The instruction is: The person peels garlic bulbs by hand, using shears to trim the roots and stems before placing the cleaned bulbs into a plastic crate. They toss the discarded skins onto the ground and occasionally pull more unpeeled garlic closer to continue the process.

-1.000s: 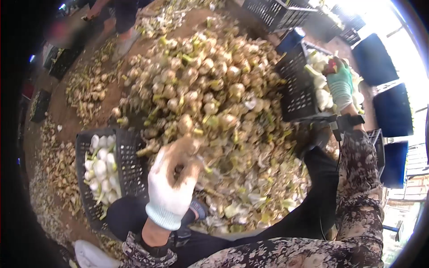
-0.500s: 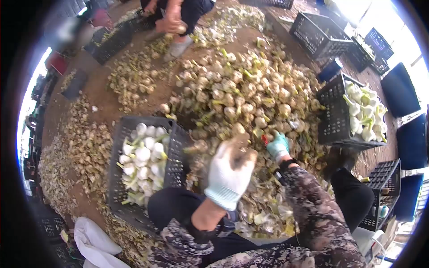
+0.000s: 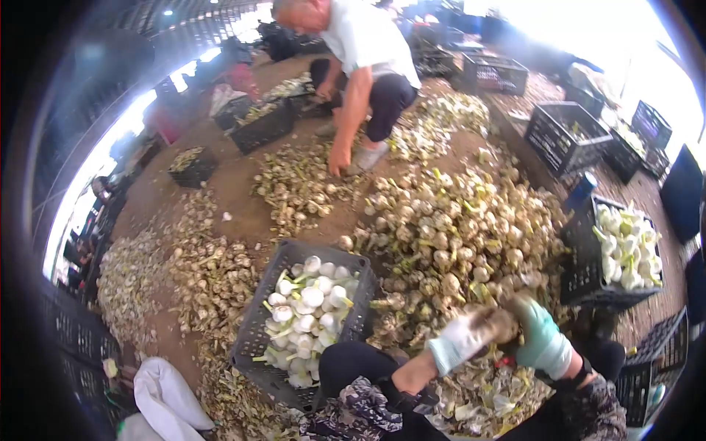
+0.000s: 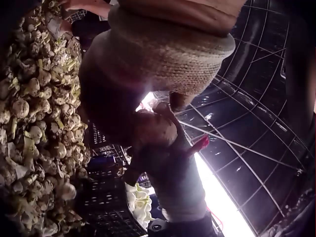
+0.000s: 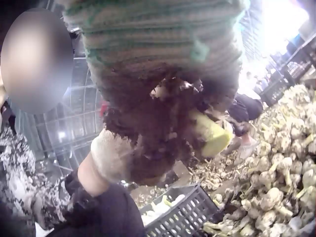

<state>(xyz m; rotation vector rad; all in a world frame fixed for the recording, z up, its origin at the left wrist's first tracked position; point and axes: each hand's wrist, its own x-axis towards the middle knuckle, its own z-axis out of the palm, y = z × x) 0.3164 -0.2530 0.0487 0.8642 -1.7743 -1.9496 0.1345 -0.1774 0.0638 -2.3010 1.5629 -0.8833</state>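
The left hand (image 3: 463, 339), in a soiled white glove, has its fingers curled round a brown garlic bulb (image 3: 503, 325) above the peelings. Close against it is the right hand (image 3: 543, 339) in a green-and-white glove, holding a small red object (image 3: 504, 361) that juts below the fingers. From the left wrist the red object (image 4: 200, 144) shows beside the right hand (image 4: 173, 173); the bulb (image 4: 157, 129) is dim between the hands. A pale green stem (image 5: 212, 136) sticks out by the dark, dirty fingers (image 5: 143, 133) in the right wrist view.
A heap of unpeeled garlic (image 3: 456, 235) lies ahead. One black crate (image 3: 246, 334) of white bulbs stands left, another (image 3: 581, 264) right. A person in a white shirt (image 3: 371, 44) bends over a smaller pile. A white sack (image 3: 165, 393) lies at lower left.
The right hand has gone from the right-hand crate to the heap, then back to meet the left hand. The head view has swung up and left, bringing the bending person into fuller view.
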